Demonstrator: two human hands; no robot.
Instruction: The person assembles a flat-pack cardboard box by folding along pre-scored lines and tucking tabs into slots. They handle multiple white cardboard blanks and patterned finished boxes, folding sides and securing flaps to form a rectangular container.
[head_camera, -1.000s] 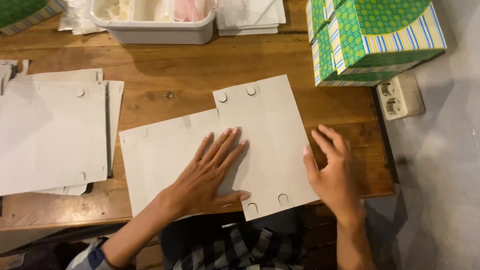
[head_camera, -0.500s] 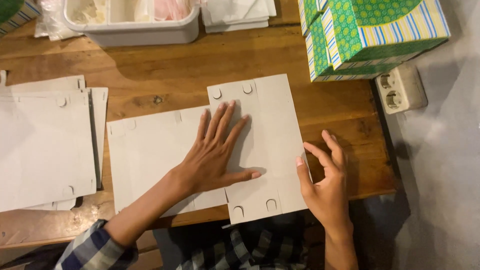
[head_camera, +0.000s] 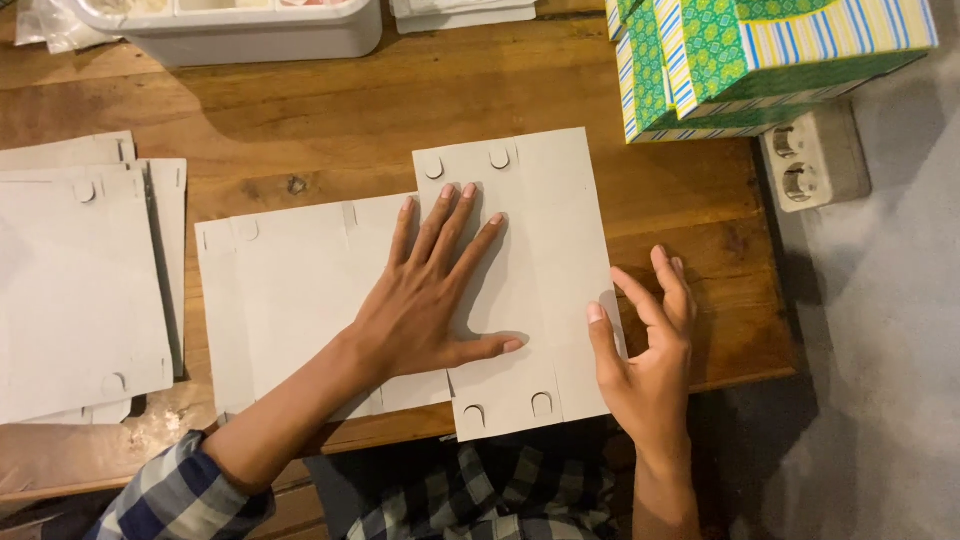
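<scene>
At the bottom of the frame a checked sleeve (head_camera: 180, 495) leads up to the left hand (head_camera: 435, 300), which lies palm down on the grey die-cut cardboard sheet (head_camera: 540, 250) at frame centre, its fingers (head_camera: 455, 215) spread flat and gripping nothing. The sheet rests on the wooden surface (head_camera: 300, 110), overlapping a second grey sheet (head_camera: 290, 290) to its left, and its lower end with two punched tabs hangs just past the near edge.

To the right, the right hand (head_camera: 650, 355) stands on its side at the sheet's right edge, thumb on the cardboard and fingers (head_camera: 672, 285) curled and apart, clamped on nothing.

The likely trouble: if the flat hand eases its weight while the right one pushes at the edge, the top sheet could slide over the one beneath, and any crease would run off its scored line. The overhanging end could also buckle against the body.

Further left lies a stack of grey blanks (head_camera: 80, 290). At the upper right, finished green patterned boxes (head_camera: 760, 60) stand near a white wall socket block (head_camera: 812, 160); a sweeping elbow could knock them. A white tray (head_camera: 230, 35) sits along the top edge.
</scene>
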